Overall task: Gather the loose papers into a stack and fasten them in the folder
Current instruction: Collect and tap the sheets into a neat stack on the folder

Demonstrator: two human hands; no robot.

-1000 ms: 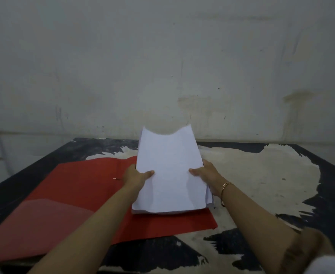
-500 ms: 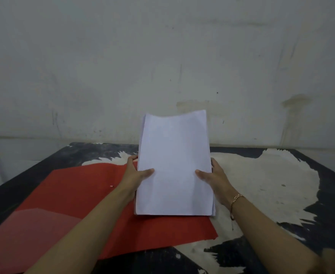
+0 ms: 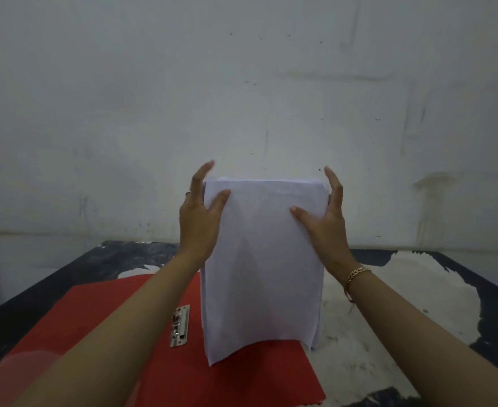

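A stack of white papers (image 3: 261, 268) stands upright on its lower edge on the open red folder (image 3: 100, 324). My left hand (image 3: 200, 212) presses the stack's left edge near the top, thumb on the front sheet. My right hand (image 3: 327, 218) holds the right edge the same way, fingers stretched upward. The bottom of the front sheet curls up off the folder. A metal fastener clip (image 3: 180, 326) lies flat on the folder, left of the stack and beside my left forearm.
The folder lies on a dark table with a worn pale top (image 3: 403, 304). A grey wall (image 3: 241, 83) rises right behind the table's far edge. The table's right part holds nothing else in view.
The stack has been tipped from leaning low on the folder to standing upright. Both hands have slid up from its middle to its top corners. The fastener clip has come into sight.
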